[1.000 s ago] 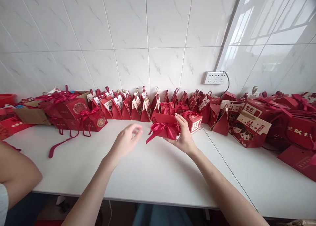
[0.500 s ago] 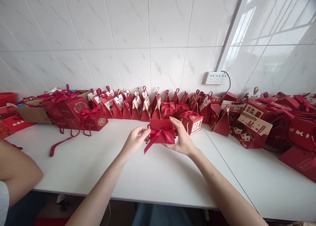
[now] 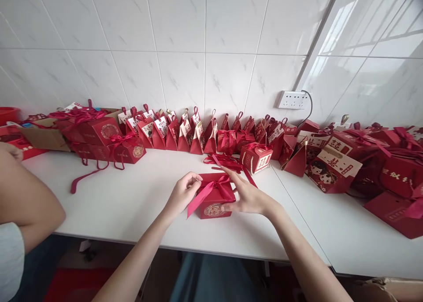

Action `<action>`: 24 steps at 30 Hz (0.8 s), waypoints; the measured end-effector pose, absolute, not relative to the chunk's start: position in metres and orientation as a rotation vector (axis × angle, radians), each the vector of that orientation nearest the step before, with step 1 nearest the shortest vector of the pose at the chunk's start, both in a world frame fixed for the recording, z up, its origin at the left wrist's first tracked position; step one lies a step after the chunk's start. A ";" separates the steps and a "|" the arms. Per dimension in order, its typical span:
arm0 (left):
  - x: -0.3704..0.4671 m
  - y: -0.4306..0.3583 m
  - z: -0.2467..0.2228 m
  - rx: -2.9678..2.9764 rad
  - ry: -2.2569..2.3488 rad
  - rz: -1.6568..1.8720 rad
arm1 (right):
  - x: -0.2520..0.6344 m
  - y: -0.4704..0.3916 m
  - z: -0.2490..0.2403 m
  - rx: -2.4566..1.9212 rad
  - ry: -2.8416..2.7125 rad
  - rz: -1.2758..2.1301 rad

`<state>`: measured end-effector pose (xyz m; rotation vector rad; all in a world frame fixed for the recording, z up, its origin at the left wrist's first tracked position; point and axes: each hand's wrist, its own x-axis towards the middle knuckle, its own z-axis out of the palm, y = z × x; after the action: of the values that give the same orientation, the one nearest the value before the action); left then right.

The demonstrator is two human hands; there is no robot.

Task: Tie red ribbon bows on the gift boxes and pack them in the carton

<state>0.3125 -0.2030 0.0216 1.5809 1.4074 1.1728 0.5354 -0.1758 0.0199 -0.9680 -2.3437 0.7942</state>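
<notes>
A red gift box with a gold round emblem on its front stands on the white table, close before me. Tied across its top is a glossy red ribbon bow, one tail hanging over the front left. My left hand is closed in a pinch at the box's upper left edge; what the fingertips hold is hidden. From the right side my right hand grips the box, thumb on the front face and fingers stretched along the top. Just behind lie loose red ribbons.
Small peaked red boxes stand in a row along the tiled wall. Stacked red boxes are at the left, and more boxes crowd the right. A power strip is on the wall. Another person's arm rests at the left.
The gift box has come nearer to me and its emblem front now shows. The loose ribbons behind it have come into sight. My right fingers have shifted over the top; the view has tilted slightly.
</notes>
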 end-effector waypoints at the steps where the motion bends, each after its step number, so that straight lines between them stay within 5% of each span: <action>1: 0.313 -0.206 0.024 1.685 1.442 1.174 | 0.539 -0.184 0.019 -0.982 -2.300 0.800; 7: 0.319 -0.208 0.040 2.071 1.380 1.116 | 0.535 -0.233 0.018 -1.329 -1.730 0.609; 12: 0.324 -0.199 0.041 2.098 1.304 1.046 | 0.510 -0.246 0.025 -1.583 -1.783 0.794; 24: 0.328 -0.204 0.038 2.137 1.413 0.980 | 0.493 -0.263 0.019 -1.407 -1.511 1.129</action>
<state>0.3285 -0.2042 0.0377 2.1371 1.4133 0.9797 0.4935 -0.2628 0.0194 -1.4073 -1.5115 1.1293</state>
